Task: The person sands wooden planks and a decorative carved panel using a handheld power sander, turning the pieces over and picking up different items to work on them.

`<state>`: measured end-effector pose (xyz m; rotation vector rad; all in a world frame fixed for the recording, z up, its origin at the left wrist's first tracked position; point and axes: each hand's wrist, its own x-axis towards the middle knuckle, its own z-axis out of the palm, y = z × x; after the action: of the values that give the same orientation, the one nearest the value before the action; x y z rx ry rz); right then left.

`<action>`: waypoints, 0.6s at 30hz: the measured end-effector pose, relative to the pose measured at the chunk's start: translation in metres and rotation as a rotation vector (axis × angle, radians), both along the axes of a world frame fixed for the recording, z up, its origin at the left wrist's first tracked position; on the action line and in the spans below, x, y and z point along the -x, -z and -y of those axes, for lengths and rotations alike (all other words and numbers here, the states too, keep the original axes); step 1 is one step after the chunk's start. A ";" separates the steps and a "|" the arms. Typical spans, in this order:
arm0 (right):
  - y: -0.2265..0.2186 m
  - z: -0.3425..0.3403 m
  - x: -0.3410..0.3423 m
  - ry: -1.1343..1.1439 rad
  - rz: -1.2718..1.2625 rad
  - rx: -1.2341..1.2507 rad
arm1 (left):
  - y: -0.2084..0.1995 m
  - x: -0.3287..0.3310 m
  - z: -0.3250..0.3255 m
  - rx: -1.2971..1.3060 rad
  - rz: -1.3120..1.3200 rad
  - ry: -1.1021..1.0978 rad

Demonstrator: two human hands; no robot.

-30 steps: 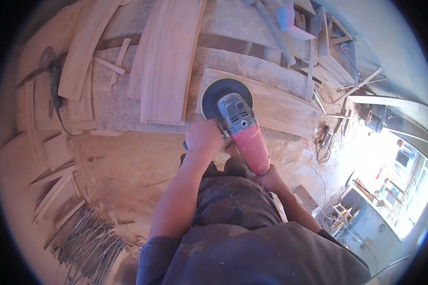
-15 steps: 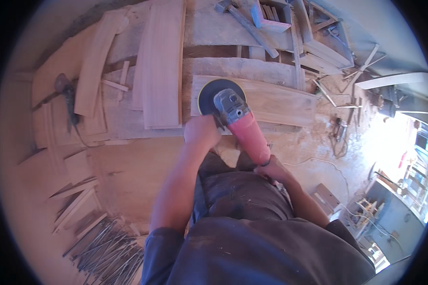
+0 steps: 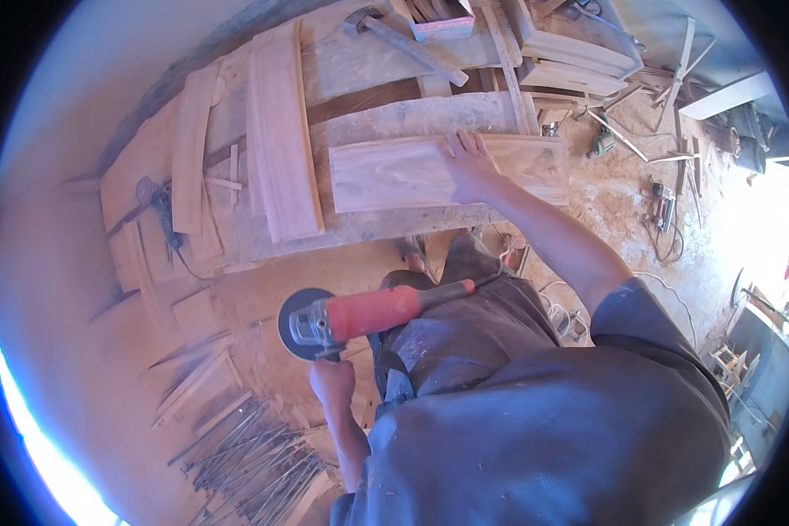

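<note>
At my left side, off the bench, hangs a red angle grinder (image 3: 373, 314) with a grey metal head and a dark round disc. My left hand (image 3: 333, 382) is closed round its side handle, just below the head. The grinder's rear end points right, across my lap, and a cord trails from it. My right hand (image 3: 472, 168) lies flat, fingers spread, on a light wooden board (image 3: 386, 180) with visible grain. That board rests lengthwise along the near part of the workbench (image 3: 368, 120).
Left of the board lie stacked planks (image 3: 280, 131) and another power tool (image 3: 160, 210). A hammer (image 3: 412, 50) and a box (image 3: 443, 28) of wooden pieces sit at the back. Thin rods (image 3: 245, 460) are heaped on the floor at lower left; tools and cords lie to the right.
The grinder has swung from above the board to my left side, its disc now pointing left. My right hand has let go of its rear end and moved onto the board.
</note>
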<state>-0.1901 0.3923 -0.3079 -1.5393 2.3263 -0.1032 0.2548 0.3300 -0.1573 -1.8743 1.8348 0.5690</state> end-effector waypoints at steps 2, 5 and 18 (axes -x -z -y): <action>0.006 0.007 -0.006 -0.049 -0.091 -0.022 | -0.010 -0.008 -0.022 -0.022 0.011 -0.170; -0.001 0.025 0.000 -0.041 0.083 -0.051 | -0.020 -0.018 -0.050 -0.065 -0.056 -0.383; -0.047 0.022 -0.002 0.256 0.312 -0.154 | 0.009 -0.077 -0.012 -0.061 -0.309 -0.257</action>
<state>-0.1879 0.3703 -0.2613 -1.0626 2.2098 -0.2066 0.3319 0.3419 -0.1666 -2.0898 1.7408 1.0425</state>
